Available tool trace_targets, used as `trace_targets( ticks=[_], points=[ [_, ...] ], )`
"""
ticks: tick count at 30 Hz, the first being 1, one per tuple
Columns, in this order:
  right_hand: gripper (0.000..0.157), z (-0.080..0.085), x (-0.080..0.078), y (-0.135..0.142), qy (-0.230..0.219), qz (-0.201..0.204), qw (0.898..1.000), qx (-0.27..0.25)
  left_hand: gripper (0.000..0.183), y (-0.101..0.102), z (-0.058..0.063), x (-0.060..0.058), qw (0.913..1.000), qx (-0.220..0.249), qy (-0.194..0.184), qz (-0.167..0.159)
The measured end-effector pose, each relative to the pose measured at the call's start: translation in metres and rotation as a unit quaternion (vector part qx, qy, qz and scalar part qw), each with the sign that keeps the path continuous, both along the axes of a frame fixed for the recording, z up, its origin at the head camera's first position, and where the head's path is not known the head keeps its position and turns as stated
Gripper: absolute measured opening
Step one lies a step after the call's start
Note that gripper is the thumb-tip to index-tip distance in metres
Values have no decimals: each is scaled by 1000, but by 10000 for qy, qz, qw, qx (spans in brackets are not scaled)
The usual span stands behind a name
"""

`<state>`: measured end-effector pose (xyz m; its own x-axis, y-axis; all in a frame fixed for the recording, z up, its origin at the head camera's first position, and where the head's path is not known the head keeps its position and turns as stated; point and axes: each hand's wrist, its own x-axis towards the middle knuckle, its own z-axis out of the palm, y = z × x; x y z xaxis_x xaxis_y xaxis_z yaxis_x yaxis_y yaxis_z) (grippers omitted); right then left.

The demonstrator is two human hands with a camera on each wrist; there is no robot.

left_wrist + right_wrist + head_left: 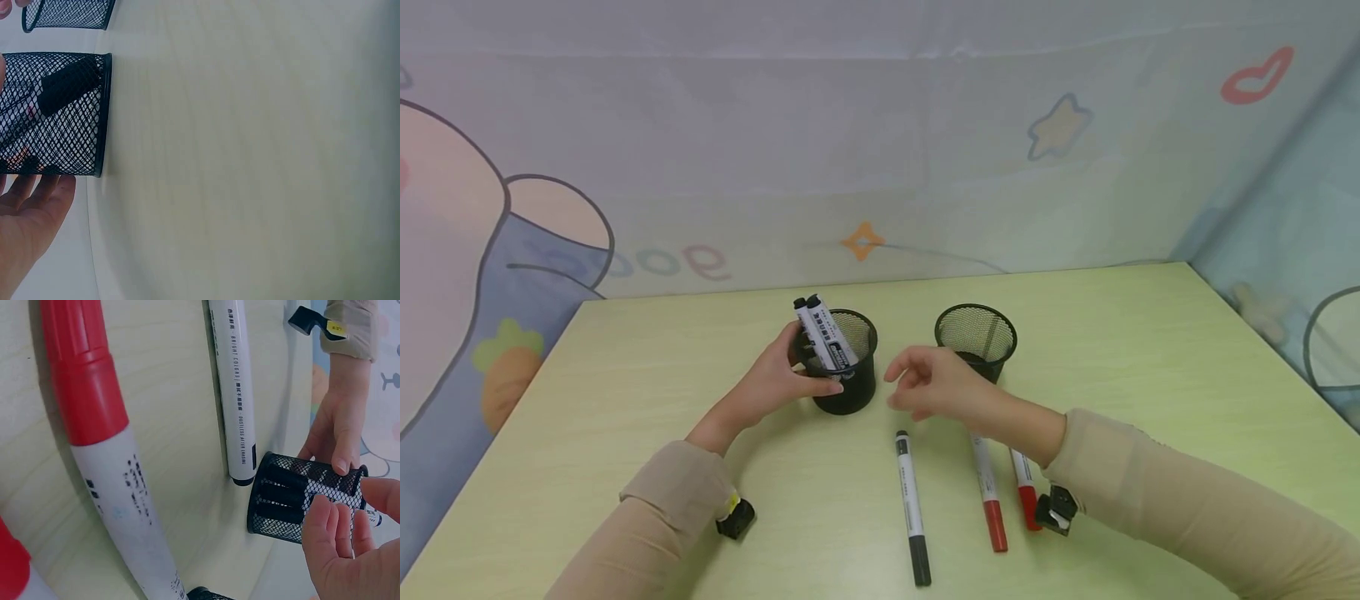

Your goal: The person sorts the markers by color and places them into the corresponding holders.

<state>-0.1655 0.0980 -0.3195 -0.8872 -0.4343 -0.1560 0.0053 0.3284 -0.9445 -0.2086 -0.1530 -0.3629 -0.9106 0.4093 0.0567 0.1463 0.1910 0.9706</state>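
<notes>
My left hand point(772, 379) grips a black mesh pen cup point(853, 395) by its side, thumb across the front. White markers point(829, 335) lean inside it; through the mesh in the right wrist view, three black caps point(282, 495) show low in the cup. My right hand point(936, 383) hovers to the right of this cup, fingers loosely bent and holding nothing. Below it, a marker with a black cap point(912, 500) lies on the table. Two markers with red caps point(995, 525) lie farther right, partly hidden by the right forearm.
A second mesh pen cup point(976, 325) stands behind the right hand, its lower part covered by the hand and wrist. The pale wooden table point(1120, 350) meets a printed cloth backdrop point(775, 167) at its far edge. Small black wrist cameras point(737, 518) sit at both cuffs.
</notes>
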Motion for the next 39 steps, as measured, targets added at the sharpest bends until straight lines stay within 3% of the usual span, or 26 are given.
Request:
trace_targets(
  ticks=[18, 39],
  points=[
    [25, -16, 9, 3, -175, -10, 9984, 546, 93, 0, 1, 0, 10000, -36, -47, 28],
    [22, -34, 21, -7, -310, -769, 9841, 1569, 94, 0, 0, 1, 9999, 6, -132, 6]
  ],
)
